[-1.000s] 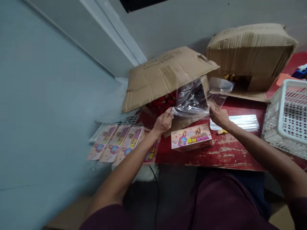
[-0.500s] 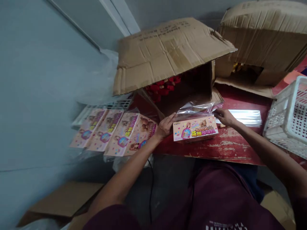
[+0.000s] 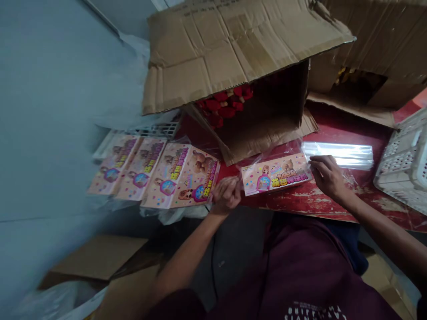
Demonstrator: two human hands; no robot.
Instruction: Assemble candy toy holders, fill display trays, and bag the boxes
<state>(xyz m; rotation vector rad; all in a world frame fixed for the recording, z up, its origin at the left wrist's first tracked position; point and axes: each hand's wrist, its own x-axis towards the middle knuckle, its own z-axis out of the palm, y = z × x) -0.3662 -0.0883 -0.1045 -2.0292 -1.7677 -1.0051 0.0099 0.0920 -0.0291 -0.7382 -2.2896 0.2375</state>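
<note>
A printed toy box [image 3: 276, 175] with a bear picture lies on the red table between my hands. Clear plastic film [image 3: 289, 146] shows behind it and seems to lie around it. At the box's left end my left hand [image 3: 227, 194] is closed, its fingers pinching the film. My right hand [image 3: 327, 175] is at the right end, thumb and fingers pinched together on what looks like the film's other edge. Left of my left hand stands a row of matching boxes [image 3: 167, 178] in clear wrap.
An open cardboard carton [image 3: 233, 49] with red items [image 3: 222, 106] inside stands behind. Another carton [image 3: 363, 58] is at back right. Flat clear plastic sheets [image 3: 338, 154] lie beyond my right hand, and a white plastic basket [image 3: 408, 164] stands at the right edge.
The film bunched above the box has come down around it. My left hand has closed and dropped to the box's lower left; my right hand has shifted toward me. The view has shifted too.
</note>
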